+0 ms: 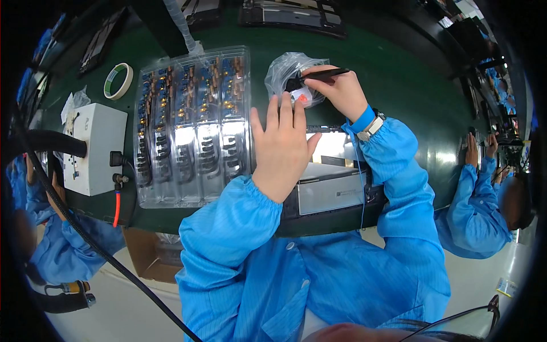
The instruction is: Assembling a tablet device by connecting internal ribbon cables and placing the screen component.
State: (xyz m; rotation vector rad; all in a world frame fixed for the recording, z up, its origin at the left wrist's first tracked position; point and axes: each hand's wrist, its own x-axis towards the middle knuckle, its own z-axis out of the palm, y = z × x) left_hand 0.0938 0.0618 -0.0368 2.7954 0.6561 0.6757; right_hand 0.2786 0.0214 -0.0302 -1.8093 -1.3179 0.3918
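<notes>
My right hand (341, 91) is closed round a slim black tool that looks like tweezers (326, 74). The tool's tip reaches into a clear plastic bag (277, 73) with small black parts (294, 84) inside and an orange-red mark on it. My left hand (280, 145) lies with its fingers stretched out and spread, fingertips at the near edge of the bag. Beneath and right of that palm is an opened flat device (376, 196) with a dark frame, a shiny section and a grey battery-like block (330, 195). Part of the device is hidden by my left hand.
Left of my hands, a clear tray (194, 196) holds rows of small circuit parts. Further left are a white box (108, 148) with hoses and a tape roll (118, 81). Dark device panels (293, 16) lie at the back. A co-worker (476, 205) sits at right, another at left.
</notes>
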